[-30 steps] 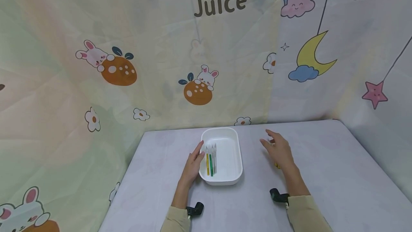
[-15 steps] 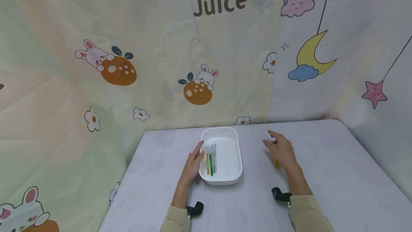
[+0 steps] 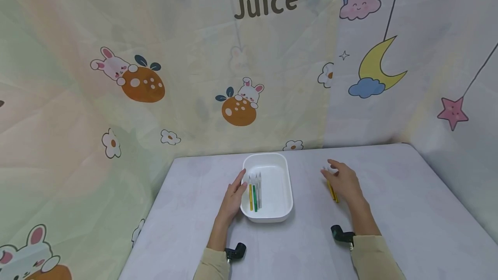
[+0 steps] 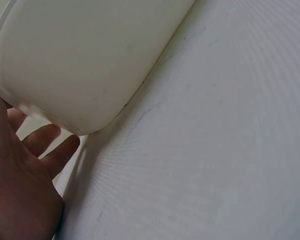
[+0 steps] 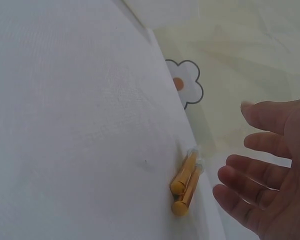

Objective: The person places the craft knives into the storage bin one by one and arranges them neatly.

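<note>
A white tray [image 3: 278,189] stands at the middle of the table. Inside, along its left side, lie several slim pen-like sticks [image 3: 254,198] with clear upper ends, in yellow, green and silver. My left hand [image 3: 232,200] touches the tray's left side, thumb and forefinger at the rim; the left wrist view shows its other fingers extended beside the outer wall. To the right of the tray, my right hand [image 3: 344,182] hovers with relaxed, slightly bent fingers. Beside it, two gold sticks [image 5: 185,185] with clear ends lie side by side on the table, apart from the fingers.
A pale cloth [image 3: 303,245] covers the table. Its far edge meets a printed curtain [image 3: 194,77] with rabbits, oranges and flowers. Another printed curtain [image 3: 439,68] with a moon and a star hangs on the right.
My right hand has drifted to the right and slightly nearer, so more of the gold sticks shows. The left hand and the tray have stayed in place.
</note>
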### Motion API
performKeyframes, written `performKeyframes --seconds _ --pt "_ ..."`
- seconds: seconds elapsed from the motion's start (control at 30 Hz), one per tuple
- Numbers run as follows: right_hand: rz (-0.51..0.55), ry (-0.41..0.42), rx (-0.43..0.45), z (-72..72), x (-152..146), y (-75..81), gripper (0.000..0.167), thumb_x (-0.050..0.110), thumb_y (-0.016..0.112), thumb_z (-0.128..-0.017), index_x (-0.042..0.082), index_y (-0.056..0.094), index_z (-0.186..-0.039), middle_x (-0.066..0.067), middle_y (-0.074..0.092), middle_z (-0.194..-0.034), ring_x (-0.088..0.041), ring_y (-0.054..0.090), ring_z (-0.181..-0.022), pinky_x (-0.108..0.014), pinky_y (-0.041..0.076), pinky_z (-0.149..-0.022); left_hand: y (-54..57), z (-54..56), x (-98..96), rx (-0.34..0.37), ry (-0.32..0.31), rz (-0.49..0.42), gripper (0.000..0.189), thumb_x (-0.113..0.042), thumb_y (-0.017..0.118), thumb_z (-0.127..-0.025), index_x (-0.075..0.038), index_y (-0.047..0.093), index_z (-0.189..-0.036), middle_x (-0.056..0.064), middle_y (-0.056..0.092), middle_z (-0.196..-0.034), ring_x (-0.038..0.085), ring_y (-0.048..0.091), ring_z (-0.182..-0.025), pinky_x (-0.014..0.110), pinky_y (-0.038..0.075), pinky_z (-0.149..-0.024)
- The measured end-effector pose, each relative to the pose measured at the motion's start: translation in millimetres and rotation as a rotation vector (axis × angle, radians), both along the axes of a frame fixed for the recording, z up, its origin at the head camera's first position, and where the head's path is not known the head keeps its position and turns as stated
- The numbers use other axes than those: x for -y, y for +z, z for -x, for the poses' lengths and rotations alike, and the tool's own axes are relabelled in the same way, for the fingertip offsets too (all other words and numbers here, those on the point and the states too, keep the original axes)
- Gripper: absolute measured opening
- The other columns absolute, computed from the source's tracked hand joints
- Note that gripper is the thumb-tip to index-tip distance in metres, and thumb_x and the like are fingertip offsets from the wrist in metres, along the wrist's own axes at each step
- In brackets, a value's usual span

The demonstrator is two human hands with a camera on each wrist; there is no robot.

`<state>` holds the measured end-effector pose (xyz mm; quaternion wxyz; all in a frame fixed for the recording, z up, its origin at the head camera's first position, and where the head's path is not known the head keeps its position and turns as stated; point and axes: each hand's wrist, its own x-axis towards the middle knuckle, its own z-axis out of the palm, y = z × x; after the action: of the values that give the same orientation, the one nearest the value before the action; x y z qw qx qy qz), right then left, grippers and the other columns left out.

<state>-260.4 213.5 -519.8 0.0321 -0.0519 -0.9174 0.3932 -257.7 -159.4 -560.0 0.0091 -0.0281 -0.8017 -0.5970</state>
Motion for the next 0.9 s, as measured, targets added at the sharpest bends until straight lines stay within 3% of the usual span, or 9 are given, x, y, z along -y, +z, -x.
performKeyframes --seconds 0.4,0.67,0.9 --pt "-0.052 0.057 0.014 4.2 0.6 -4.9 0.057 0.028 0.065 -0.103 0.003 0.049 -0.152 -0.028 0.058 -0.141 -0.036 0.062 -0.109 -0.044 0.058 -0.080 1.9 -0.3 1.0 0.013 -0.005 0.002 0.048 -0.032 0.047 -0.111 -0.038 0.043 -0.158 -0.012 0.036 -0.167 0.015 0.023 -0.160 0.053 -0.012 -0.131" --pt "-0.084 0.069 0.013 4.5 2.4 -9.0 0.053 0.015 0.067 -0.101 -0.001 0.052 -0.149 -0.030 0.060 -0.137 -0.044 0.063 -0.116 -0.058 0.057 -0.093 1.3 0.2 1.1 0.013 -0.003 0.008 0.047 -0.032 0.046 -0.111 -0.039 0.044 -0.158 -0.012 0.037 -0.167 0.014 0.024 -0.160 0.052 -0.011 -0.132" --pt "-0.105 0.086 -0.013 4.2 8.1 -9.2 0.052 0.007 0.070 -0.096 -0.004 0.055 -0.145 -0.033 0.062 -0.132 -0.046 0.064 -0.115 -0.060 0.057 -0.093 0.8 0.0 0.1 0.000 -0.004 -0.002 0.047 -0.032 0.047 -0.111 -0.037 0.045 -0.157 -0.011 0.038 -0.166 0.016 0.024 -0.160 0.053 -0.012 -0.131"
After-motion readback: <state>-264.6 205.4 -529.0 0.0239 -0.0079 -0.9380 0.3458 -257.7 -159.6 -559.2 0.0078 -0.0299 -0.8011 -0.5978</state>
